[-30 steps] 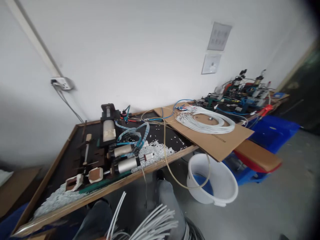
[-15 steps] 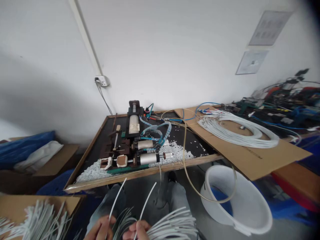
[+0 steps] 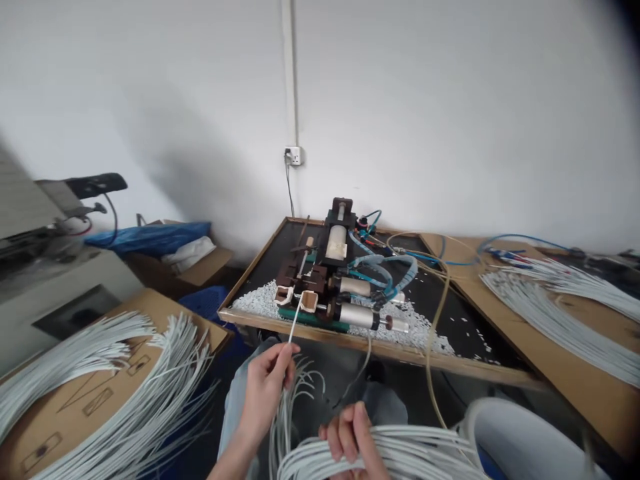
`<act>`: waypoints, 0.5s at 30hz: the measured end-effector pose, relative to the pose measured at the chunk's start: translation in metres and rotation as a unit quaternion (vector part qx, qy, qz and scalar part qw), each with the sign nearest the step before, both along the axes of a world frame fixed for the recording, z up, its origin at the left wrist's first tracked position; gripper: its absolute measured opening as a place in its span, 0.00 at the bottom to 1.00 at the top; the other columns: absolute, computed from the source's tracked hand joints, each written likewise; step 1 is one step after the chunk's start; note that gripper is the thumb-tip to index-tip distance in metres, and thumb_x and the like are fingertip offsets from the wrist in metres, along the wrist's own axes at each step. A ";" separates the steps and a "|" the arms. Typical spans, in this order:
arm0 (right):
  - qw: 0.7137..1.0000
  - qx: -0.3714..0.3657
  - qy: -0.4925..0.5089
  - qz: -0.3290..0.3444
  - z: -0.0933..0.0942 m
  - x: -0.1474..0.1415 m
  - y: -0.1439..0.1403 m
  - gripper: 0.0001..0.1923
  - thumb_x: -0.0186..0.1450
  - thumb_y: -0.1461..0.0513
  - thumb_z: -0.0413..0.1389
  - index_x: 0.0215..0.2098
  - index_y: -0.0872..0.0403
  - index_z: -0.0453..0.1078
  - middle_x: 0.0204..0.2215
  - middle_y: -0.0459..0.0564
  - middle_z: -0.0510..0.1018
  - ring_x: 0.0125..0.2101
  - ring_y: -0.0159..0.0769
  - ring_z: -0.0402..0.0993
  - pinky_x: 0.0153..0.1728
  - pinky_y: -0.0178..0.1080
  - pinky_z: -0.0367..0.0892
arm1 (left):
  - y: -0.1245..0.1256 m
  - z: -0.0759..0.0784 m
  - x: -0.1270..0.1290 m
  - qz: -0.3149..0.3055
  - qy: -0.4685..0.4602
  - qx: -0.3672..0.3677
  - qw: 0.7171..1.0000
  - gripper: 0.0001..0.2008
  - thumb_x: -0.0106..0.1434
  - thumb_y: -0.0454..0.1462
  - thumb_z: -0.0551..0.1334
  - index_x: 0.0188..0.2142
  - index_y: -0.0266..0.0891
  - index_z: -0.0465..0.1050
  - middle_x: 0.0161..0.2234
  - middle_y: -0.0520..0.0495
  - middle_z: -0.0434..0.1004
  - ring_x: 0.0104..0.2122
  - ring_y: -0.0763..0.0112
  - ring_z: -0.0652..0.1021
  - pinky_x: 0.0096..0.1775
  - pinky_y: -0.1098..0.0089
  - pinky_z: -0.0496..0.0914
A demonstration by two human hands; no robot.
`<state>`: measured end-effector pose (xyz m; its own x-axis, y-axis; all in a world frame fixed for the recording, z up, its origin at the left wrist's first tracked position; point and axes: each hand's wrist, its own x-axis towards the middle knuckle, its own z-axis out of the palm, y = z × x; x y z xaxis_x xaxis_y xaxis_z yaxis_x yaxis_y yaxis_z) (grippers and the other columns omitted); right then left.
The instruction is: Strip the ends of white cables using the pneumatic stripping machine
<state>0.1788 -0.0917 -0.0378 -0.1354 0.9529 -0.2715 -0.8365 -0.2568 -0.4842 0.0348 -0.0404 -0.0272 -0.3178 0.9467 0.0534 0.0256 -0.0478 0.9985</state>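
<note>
My left hand pinches one thin white cable between thumb and fingertips. Its upper end reaches between the two pad-faced jaws of a small pneumatic machine; whether it touches them I cannot tell. Lower down, my right hand is closed around a bundle of white cables lying across my lap. More loose cable ends hang between the two hands.
Small white offcuts are heaped on the black wood-edged table. Cable coils lie on cardboard at left and on a cardboard sheet at right. A white bucket stands lower right; a yellowish hose hangs before it.
The view has turned left. My left hand has moved forward, bringing a cable up to the machine's jaws. My right hand, earlier pinching a single cable, now grips the bundle.
</note>
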 end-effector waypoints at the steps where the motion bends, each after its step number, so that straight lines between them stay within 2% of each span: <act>1: 1.000 -0.007 0.005 -0.007 0.003 0.003 0.003 0.16 0.52 0.48 0.69 0.24 0.52 0.76 0.10 0.33 0.54 0.15 0.23 0.56 0.31 0.33 0.66 | 0.005 -0.001 0.001 0.004 -0.004 0.004 1.000 0.15 0.64 0.47 0.60 0.32 0.40 0.77 0.16 0.56 0.63 0.17 0.75 0.63 0.22 0.74 0.59; 6: 0.998 -0.027 0.012 -0.060 0.015 0.005 0.013 0.18 0.50 0.49 0.70 0.23 0.53 0.75 0.10 0.33 0.58 0.16 0.22 0.57 0.30 0.32 0.65 | 0.024 -0.007 0.001 0.021 -0.014 0.019 0.999 0.14 0.64 0.47 0.60 0.31 0.40 0.77 0.16 0.56 0.63 0.17 0.74 0.64 0.23 0.74 0.59; 15: 0.997 -0.034 -0.001 -0.071 0.017 0.005 0.020 0.19 0.50 0.48 0.70 0.24 0.52 0.73 0.12 0.33 0.55 0.18 0.24 0.55 0.31 0.33 0.63 | 0.038 -0.007 0.000 0.020 -0.043 0.026 0.999 0.16 0.62 0.48 0.62 0.31 0.38 0.76 0.17 0.55 0.65 0.18 0.74 0.65 0.22 0.74 0.60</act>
